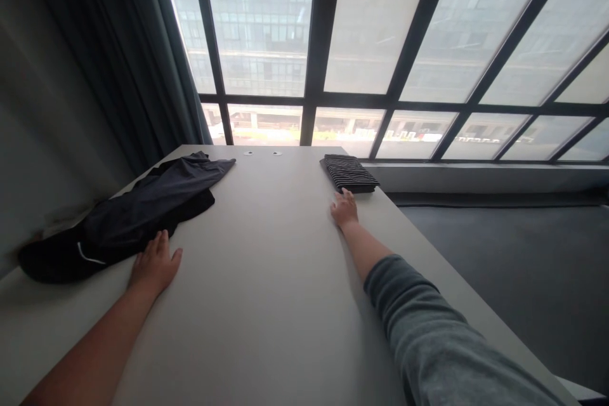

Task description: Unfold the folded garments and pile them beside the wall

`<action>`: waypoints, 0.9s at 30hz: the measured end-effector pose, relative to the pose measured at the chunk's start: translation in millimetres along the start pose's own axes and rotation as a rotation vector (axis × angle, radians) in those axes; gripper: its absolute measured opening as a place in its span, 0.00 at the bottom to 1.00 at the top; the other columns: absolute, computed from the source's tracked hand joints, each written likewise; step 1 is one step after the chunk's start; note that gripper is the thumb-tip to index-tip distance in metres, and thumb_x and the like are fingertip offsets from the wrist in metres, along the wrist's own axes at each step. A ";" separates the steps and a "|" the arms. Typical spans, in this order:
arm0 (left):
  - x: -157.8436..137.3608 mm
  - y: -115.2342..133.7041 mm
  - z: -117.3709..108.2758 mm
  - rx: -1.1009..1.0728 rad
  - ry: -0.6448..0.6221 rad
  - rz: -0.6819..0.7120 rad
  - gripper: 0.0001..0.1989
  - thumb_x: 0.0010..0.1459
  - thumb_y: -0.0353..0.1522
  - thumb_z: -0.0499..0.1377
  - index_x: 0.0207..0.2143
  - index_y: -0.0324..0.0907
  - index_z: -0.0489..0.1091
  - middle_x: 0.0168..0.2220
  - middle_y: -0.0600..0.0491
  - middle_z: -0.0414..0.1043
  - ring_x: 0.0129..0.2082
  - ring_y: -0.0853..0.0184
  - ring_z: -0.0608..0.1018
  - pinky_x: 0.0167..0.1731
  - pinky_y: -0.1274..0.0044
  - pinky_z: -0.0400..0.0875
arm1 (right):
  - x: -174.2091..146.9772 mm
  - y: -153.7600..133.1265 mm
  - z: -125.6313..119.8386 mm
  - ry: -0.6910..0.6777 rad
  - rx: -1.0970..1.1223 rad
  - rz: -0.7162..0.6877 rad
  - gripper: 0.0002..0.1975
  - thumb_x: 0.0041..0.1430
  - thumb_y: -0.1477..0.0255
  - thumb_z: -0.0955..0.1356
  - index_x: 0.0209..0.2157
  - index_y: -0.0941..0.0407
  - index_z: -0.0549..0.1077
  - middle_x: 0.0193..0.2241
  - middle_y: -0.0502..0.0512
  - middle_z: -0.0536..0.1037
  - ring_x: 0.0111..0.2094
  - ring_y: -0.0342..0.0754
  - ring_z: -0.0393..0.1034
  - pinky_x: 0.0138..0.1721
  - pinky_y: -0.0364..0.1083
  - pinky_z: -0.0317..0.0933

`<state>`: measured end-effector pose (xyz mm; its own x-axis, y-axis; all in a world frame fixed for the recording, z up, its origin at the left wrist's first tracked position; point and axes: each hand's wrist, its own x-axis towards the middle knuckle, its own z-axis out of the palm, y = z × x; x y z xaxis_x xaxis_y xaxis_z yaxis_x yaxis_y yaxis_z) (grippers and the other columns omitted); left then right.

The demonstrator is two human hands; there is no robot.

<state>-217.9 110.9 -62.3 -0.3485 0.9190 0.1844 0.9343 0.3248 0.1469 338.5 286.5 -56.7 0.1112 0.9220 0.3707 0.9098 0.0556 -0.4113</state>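
On the left side of the table lies a loosely laid dark grey and black garment (143, 203), with a thin white stripe near its closer end. My left hand (156, 263) rests beside it, fingers stretched out and their tips at its near edge. A folded black cloth with white stripes (349, 171) sits at the far right of the table. My right hand (344, 208) reaches to its front edge, fingers extended and apart, the tips touching or just short of it; I cannot tell which. Neither hand grips anything.
The white table (257, 279) runs up to a large window (266, 32) with dark frames. Two small white round fittings (277, 153) are at its far edge. A dark curtain (118, 44) hangs at the left, and grey floor (514, 266) lies to the right.
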 end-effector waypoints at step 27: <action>-81.0 188.1 5.1 -0.018 -0.325 0.591 0.35 0.73 0.44 0.44 0.76 0.37 0.50 0.77 0.41 0.40 0.77 0.51 0.46 0.74 0.54 0.41 | -8.5 1.5 -37.2 0.422 -0.068 -0.131 0.31 0.68 0.71 0.57 0.69 0.61 0.65 0.68 0.64 0.63 0.75 0.56 0.46 0.75 0.63 0.39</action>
<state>-13.5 98.7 -54.5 0.2640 0.9625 -0.0627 0.9586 -0.2546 0.1274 353.8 264.4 -29.4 0.1339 0.6708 0.7295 0.9497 0.1235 -0.2879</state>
